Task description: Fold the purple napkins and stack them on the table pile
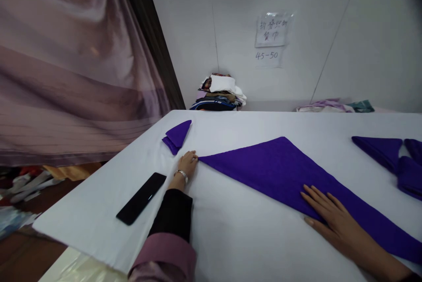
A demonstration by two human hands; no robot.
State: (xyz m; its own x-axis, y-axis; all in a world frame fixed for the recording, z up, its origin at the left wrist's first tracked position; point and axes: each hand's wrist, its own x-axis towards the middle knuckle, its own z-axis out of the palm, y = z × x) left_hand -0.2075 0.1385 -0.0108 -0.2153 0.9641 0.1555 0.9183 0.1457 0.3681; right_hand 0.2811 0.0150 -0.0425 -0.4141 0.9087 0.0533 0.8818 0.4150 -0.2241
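A large purple cloth napkin [263,168], folded to a long triangle, lies across the white-covered table [231,238]. Its left tip is pinched in the fingers of my left hand [188,163], which has a bracelet at the wrist. My right hand [332,216] rests flat on the napkin's near edge, fingers stretched out and thumb apart. Just beyond my left hand sits a small folded purple napkin [178,135]. The large napkin's right end runs toward the right edge of the view, beyond my right forearm.
A black phone [141,198] lies left of my left forearm. Several folded purple napkins [382,150] are at the far right. Behind the table are a clothes pile [219,93] and a wall with paper signs [271,31]. A pinkish curtain [72,62] hangs at left.
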